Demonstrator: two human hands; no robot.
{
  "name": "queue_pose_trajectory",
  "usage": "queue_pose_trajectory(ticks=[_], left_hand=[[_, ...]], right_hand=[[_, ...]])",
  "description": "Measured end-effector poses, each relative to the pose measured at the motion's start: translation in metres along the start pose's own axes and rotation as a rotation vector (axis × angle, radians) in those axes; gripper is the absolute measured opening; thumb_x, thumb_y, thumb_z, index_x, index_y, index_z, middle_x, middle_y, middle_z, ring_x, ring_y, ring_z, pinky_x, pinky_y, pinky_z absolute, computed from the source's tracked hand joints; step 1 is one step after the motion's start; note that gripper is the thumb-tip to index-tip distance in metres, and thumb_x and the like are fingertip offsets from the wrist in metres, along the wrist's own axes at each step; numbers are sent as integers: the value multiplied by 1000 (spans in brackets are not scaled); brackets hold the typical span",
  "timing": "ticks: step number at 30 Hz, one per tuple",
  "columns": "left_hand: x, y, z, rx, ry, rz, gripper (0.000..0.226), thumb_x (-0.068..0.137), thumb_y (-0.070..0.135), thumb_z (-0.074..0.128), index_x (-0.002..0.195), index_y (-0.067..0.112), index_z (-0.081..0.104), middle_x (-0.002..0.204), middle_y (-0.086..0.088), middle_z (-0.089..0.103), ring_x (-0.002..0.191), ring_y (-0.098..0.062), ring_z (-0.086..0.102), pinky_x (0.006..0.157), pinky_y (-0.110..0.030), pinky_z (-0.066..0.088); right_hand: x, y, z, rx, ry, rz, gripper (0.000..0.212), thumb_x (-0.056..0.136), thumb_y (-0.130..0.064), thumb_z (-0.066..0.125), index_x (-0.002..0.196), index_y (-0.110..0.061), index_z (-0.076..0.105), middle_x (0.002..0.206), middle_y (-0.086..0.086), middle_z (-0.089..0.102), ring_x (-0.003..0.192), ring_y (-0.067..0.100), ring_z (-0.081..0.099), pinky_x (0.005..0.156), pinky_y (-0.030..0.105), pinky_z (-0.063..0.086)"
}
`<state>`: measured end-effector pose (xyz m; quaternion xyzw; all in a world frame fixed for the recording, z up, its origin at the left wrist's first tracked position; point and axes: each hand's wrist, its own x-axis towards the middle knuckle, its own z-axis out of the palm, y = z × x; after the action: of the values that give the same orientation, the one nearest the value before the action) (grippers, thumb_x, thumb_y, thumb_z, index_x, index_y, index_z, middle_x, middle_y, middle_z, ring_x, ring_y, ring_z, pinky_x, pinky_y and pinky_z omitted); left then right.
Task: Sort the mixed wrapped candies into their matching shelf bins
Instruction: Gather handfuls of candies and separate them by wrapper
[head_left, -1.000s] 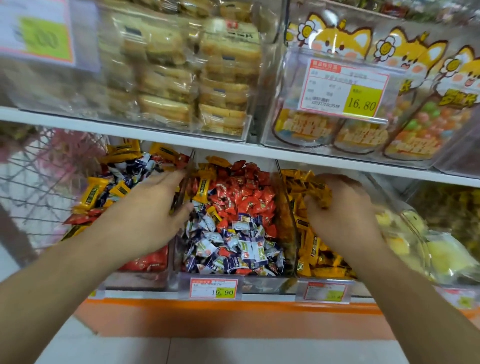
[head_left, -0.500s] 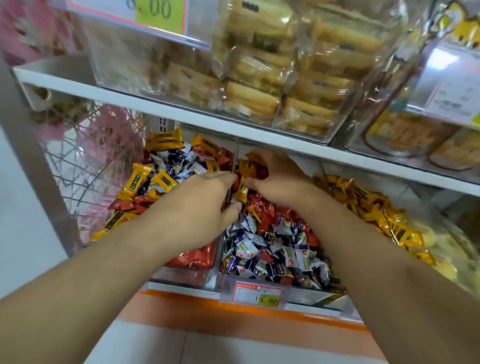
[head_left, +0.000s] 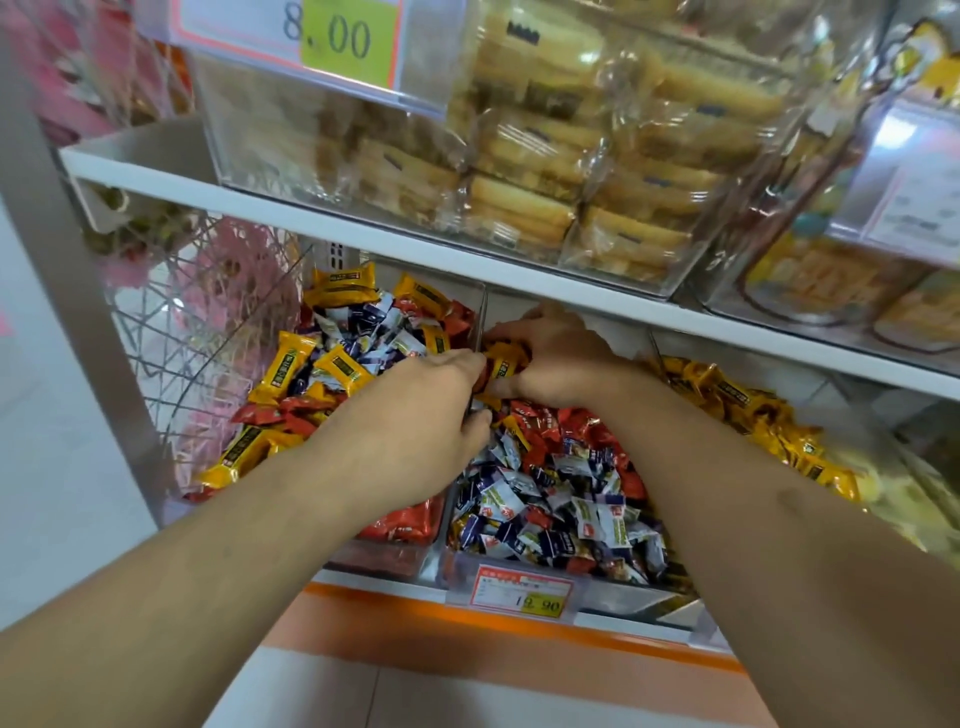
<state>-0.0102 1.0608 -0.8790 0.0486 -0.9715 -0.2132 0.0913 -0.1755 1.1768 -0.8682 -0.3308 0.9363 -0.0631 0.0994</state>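
Candies in mixed wrappers fill the clear bins on the lower shelf, and I am reaching into them with both hands. Nearest me, at the shelf's front edge, a price tag (head_left: 511, 592) reading 19.90 hangs on the middle bin (head_left: 623, 584). That bin's front half is heaped with blue-and-white candies (head_left: 550, 512), and red candies (head_left: 556, 423) lie behind them toward the back of the shelf. The left bin (head_left: 384, 558) holds a jumble: red packets (head_left: 402, 522) at its front, yellow bars (head_left: 291, 364) along its left side, and blue-and-white pieces mixed in further back. The right bin, near the shelf's right end, is piled with yellow candies (head_left: 737, 402).

My left hand (head_left: 415, 415) lies over the clear divider (head_left: 480, 322) between the left and middle bins, knuckles up, fingers bent down toward the sweets; I cannot tell whether it is grasping anything. My right hand (head_left: 556, 358) is just beyond it, at the back of the middle bin, its fingers curled round a yellow bar (head_left: 503, 364) with dark print. The two hands almost touch at that bar.

Left of the shelf's end stands a wire basket (head_left: 208, 332) with pink things inside. On the upper shelf (head_left: 363, 228), a clear box holds wrapped pastries (head_left: 545, 171), with an 8.00 price label (head_left: 317, 36) on its front.
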Motion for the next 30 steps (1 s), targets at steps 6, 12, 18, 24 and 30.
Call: queue_pose_trajectory(ticks=[6, 12, 18, 24, 30], left_hand=[[-2, 4, -4, -11, -20, -2, 53, 104, 36, 51, 153, 18, 39, 161, 2, 39, 136, -19, 49, 105, -23, 41], [-1, 3, -3, -26, -20, -21, 54, 104, 36, 51, 153, 17, 39, 160, 1, 40, 128, -19, 54, 109, -28, 43], [0, 8, 1, -21, 70, 20, 56, 102, 31, 55, 155, 20, 38, 153, 4, 43, 137, -19, 47, 110, -33, 45], [-4, 36, 6, -61, 144, 163, 52, 99, 34, 60, 149, 30, 45, 146, 17, 45, 133, -7, 45, 111, -25, 40], [-4, 39, 15, -10, 114, 164, 48, 98, 36, 61, 145, 29, 50, 147, 17, 45, 135, -5, 44, 115, -22, 35]], right_hand=[[-12, 3, 7, 164, 121, -21, 58, 84, -26, 86, 137, -32, 65, 136, -5, 64, 123, 20, 60, 94, 25, 43], [-37, 18, 3, 362, 258, 19, 48, 89, -23, 81, 134, -30, 67, 119, -13, 67, 110, 9, 61, 79, 5, 41], [-91, 29, -8, 659, 360, 48, 41, 91, -27, 80, 129, -34, 68, 118, -17, 70, 112, 4, 64, 97, 17, 48], [-148, 47, -9, 774, 371, 81, 16, 94, -28, 77, 105, -32, 66, 95, -11, 74, 89, 6, 70, 84, 33, 55], [-173, 111, -12, 531, 591, 323, 33, 94, -38, 76, 120, -26, 62, 86, -7, 71, 77, 17, 69, 63, 39, 55]])
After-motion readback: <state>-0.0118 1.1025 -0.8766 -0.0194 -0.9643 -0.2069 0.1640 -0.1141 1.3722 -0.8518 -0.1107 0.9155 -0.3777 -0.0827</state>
